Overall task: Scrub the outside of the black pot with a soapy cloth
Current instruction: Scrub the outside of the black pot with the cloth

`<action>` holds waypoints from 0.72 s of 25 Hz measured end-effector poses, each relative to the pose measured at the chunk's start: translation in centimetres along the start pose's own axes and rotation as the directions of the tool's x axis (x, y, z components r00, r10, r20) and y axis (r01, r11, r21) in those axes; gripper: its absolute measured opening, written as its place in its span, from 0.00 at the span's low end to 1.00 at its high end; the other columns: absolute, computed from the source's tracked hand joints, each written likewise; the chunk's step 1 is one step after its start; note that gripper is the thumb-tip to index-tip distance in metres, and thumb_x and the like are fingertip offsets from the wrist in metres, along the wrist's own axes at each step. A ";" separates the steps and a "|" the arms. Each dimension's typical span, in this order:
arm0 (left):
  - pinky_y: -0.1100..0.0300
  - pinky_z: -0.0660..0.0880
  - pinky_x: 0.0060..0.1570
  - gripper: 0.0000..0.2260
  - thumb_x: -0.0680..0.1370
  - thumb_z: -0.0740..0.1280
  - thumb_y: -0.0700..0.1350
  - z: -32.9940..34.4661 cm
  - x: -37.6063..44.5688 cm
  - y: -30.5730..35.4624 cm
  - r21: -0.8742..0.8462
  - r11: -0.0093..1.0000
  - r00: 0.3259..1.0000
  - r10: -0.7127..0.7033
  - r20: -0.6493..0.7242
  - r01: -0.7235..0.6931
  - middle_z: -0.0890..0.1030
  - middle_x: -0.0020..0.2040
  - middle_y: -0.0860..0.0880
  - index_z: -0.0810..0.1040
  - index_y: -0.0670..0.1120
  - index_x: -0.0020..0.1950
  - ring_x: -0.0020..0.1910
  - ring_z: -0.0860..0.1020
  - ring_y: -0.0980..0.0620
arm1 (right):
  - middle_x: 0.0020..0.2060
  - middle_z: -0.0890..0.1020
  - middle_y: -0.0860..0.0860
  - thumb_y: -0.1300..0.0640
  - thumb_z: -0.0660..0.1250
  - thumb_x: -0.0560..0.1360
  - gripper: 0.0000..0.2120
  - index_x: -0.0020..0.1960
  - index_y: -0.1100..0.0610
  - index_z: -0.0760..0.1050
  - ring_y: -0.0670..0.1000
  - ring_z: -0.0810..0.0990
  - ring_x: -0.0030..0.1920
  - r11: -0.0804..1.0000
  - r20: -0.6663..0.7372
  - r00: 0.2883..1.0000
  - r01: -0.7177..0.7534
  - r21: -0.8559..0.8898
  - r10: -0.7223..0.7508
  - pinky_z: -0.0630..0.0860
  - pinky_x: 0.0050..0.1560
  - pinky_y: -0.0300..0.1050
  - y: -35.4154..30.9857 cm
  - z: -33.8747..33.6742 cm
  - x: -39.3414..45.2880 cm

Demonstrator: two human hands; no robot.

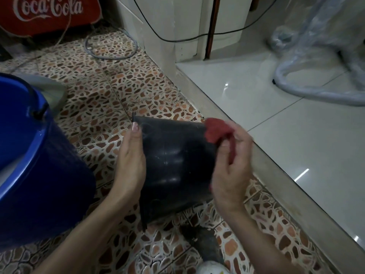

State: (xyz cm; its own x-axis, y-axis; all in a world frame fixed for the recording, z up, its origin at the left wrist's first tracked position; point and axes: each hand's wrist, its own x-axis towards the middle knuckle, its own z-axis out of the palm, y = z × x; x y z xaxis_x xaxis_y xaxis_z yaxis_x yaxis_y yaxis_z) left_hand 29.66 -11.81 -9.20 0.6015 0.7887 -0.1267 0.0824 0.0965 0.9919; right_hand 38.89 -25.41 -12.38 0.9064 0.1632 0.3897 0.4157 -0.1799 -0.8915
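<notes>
A black plastic pot [175,165] is held on its side above the patterned floor, its rim toward the left and its base toward the right. My left hand [131,161] grips the pot at the rim, thumb lying on the outer wall. My right hand [231,165] pinches a red cloth [215,131] against the pot's base edge at the upper right. The cloth is bunched and part of it trails down through my fingers.
A large blue bucket [35,165] stands close on the left. A raised step [256,153] leads to glossy white tiles on the right, where a plastic-wrapped fan base [316,84] stands. A red Coca-Cola cooler [49,14] and loose cables [110,48] lie at the back.
</notes>
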 end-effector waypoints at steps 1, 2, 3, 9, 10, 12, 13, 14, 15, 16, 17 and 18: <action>0.61 0.77 0.59 0.17 0.83 0.51 0.59 0.0 -0.3 -0.2 -0.014 1.000 1.000 -0.002 0.010 0.002 0.84 0.56 0.58 0.77 0.58 0.61 0.56 0.82 0.63 | 0.65 0.75 0.43 0.58 0.58 0.82 0.16 0.68 0.46 0.69 0.43 0.72 0.66 0.993 0.081 0.991 0.107 0.041 -0.110 0.71 0.65 0.39 -1.1 1.2 -1.1; 0.62 0.78 0.58 0.18 0.84 0.51 0.58 0.0 -0.7 -0.4 -0.016 1.000 1.000 0.005 0.009 -0.004 0.84 0.56 0.57 0.78 0.55 0.62 0.56 0.82 0.62 | 0.70 0.71 0.45 0.59 0.58 0.82 0.17 0.69 0.49 0.70 0.44 0.69 0.70 0.980 0.184 0.963 0.195 0.042 -0.199 0.70 0.68 0.40 -1.8 2.5 -2.1; 0.64 0.78 0.55 0.18 0.84 0.51 0.56 0.0 -1.0 -0.6 -0.008 1.000 1.000 0.014 -0.005 -0.014 0.85 0.53 0.57 0.79 0.53 0.60 0.54 0.82 0.62 | 0.73 0.67 0.47 0.58 0.57 0.82 0.18 0.71 0.50 0.70 0.45 0.66 0.73 0.962 0.291 0.920 0.272 0.006 -0.262 0.66 0.72 0.45 -2.1 3.7 -2.8; 0.75 0.73 0.51 0.15 0.86 0.50 0.51 -0.4 -1.0 -0.3 0.092 0.996 1.000 0.007 0.015 -0.008 0.82 0.46 0.71 0.76 0.60 0.52 0.50 0.79 0.74 | 0.75 0.65 0.49 0.42 0.45 0.82 0.27 0.76 0.53 0.63 0.48 0.56 0.78 0.834 0.467 0.840 0.451 -0.318 -0.276 0.43 0.78 0.56 1.1 4.0 -2.8; 0.78 0.73 0.46 0.14 0.86 0.50 0.51 -0.4 -1.1 -0.2 0.091 0.996 1.000 -0.002 0.018 0.000 0.81 0.43 0.74 0.75 0.61 0.51 0.48 0.78 0.77 | 0.75 0.65 0.48 0.41 0.44 0.82 0.28 0.76 0.52 0.63 0.48 0.56 0.78 0.840 0.430 0.873 0.401 -0.367 -0.229 0.42 0.78 0.56 2.0 3.5 -2.3; 0.81 0.70 0.46 0.13 0.86 0.50 0.52 -0.4 -1.2 -0.1 0.091 0.996 1.000 -0.015 0.019 0.014 0.78 0.43 0.78 0.73 0.63 0.52 0.48 0.75 0.81 | 0.75 0.65 0.47 0.42 0.45 0.82 0.26 0.76 0.51 0.62 0.46 0.56 0.78 0.857 0.349 0.929 0.277 -0.435 -0.123 0.44 0.78 0.58 4.2 2.2 -1.3; 0.81 0.70 0.47 0.13 0.86 0.50 0.53 -0.3 -1.2 -0.3 0.096 0.995 1.000 -0.017 0.026 0.014 0.78 0.45 0.78 0.73 0.63 0.53 0.49 0.74 0.81 | 0.75 0.65 0.46 0.43 0.46 0.83 0.25 0.76 0.51 0.62 0.46 0.56 0.78 0.869 0.304 0.950 0.212 -0.447 -0.076 0.47 0.78 0.59 5.4 1.4 -0.8; 0.81 0.69 0.47 0.13 0.86 0.50 0.53 -0.1 -1.3 -0.3 0.102 0.995 0.999 -0.010 0.031 0.007 0.78 0.46 0.78 0.73 0.64 0.53 0.50 0.74 0.81 | 0.75 0.65 0.46 0.45 0.47 0.83 0.24 0.76 0.50 0.62 0.46 0.56 0.78 0.886 0.263 0.964 0.151 -0.439 -0.034 0.50 0.77 0.61 6.5 0.6 -0.4; 0.81 0.70 0.47 0.14 0.86 0.50 0.52 0.0 -1.4 -0.3 0.099 0.995 0.999 -0.002 0.032 -0.001 0.77 0.45 0.79 0.73 0.64 0.53 0.49 0.74 0.82 | 0.75 0.65 0.45 0.46 0.48 0.83 0.23 0.76 0.49 0.62 0.46 0.56 0.77 0.907 0.234 0.972 0.094 -0.411 0.005 0.53 0.76 0.62 7.4 -0.2 0.1; 0.79 0.70 0.48 0.14 0.86 0.50 0.52 0.0 -1.5 -0.5 0.091 0.996 1.000 -0.007 0.022 0.005 0.77 0.44 0.79 0.73 0.65 0.51 0.48 0.74 0.82 | 0.75 0.65 0.46 0.47 0.49 0.84 0.21 0.75 0.49 0.63 0.47 0.58 0.76 0.933 0.205 0.977 0.029 -0.359 0.048 0.58 0.75 0.62 7.9 -1.0 0.6; 0.75 0.70 0.51 0.14 0.86 0.51 0.53 0.0 -1.4 -0.6 0.080 0.997 1.000 -0.025 0.006 0.025 0.78 0.45 0.77 0.73 0.65 0.50 0.48 0.75 0.80 | 0.74 0.67 0.46 0.49 0.51 0.84 0.20 0.74 0.48 0.64 0.47 0.62 0.75 0.955 0.164 0.981 -0.051 -0.291 0.102 0.63 0.73 0.62 8.1 -1.6 1.2; 0.70 0.69 0.55 0.13 0.85 0.52 0.56 -0.1 -1.1 -0.7 0.073 0.996 0.998 -0.055 -0.017 0.056 0.80 0.47 0.73 0.74 0.66 0.48 0.49 0.76 0.76 | 0.72 0.70 0.47 0.52 0.53 0.84 0.18 0.73 0.48 0.65 0.48 0.66 0.72 0.969 0.114 0.981 -0.129 -0.212 0.156 0.67 0.71 0.60 7.9 -2.1 1.6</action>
State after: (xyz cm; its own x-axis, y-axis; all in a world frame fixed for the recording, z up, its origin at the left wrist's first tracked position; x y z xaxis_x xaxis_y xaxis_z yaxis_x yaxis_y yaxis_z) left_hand 28.90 -12.67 -9.76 0.5829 0.7922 -0.1809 0.1738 0.0959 0.9801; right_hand 43.76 -28.58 -18.31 0.9456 0.2422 0.2172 0.3015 -0.4013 -0.8649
